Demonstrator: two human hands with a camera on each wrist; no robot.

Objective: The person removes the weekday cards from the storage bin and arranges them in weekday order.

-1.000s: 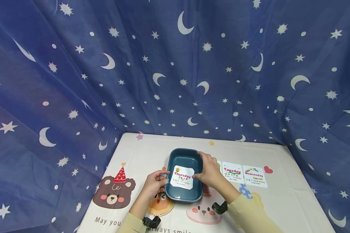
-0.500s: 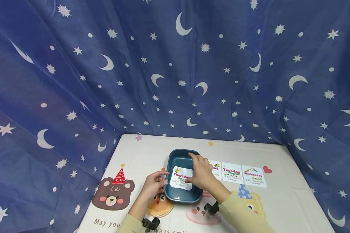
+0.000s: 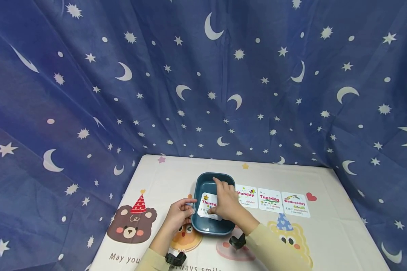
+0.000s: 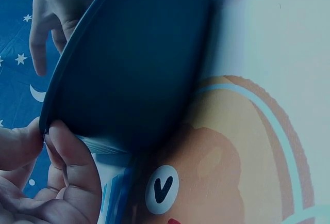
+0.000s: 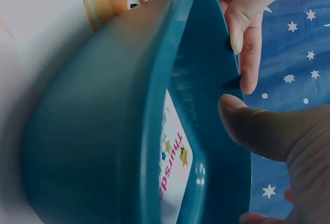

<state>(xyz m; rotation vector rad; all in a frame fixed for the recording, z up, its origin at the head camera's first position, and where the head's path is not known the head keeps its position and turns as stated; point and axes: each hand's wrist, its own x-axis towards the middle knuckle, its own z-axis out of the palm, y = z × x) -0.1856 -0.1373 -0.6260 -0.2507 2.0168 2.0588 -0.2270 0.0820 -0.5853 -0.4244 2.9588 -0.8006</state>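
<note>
A dark teal plastic box [image 3: 213, 227] with rounded corners stands on the table. Inside it lies a white card printed "Thursday" [image 3: 208, 203], partly covered by my right hand. My left hand [image 3: 176, 215] pinches the box's left rim between thumb and fingers, which the left wrist view shows close up. My right hand [image 3: 228, 202] is over the box's right side, above the card. In the right wrist view its thumb [image 5: 252, 128] reaches over the opening, apart from the card, and nothing shows in its grasp.
To the right of the box lie a Monday card [image 3: 247, 196], a Tuesday card [image 3: 270, 200] and a Wednesday card [image 3: 295, 204] in a row. The white tablecloth [image 3: 339, 226] carries cartoon prints. A blue curtain [image 3: 203, 75] with moons and stars hangs behind the table.
My right hand has moved left from the box's right rim to over the Thursday card, uncovering the Monday card. The left hand keeps its place on the rim.
</note>
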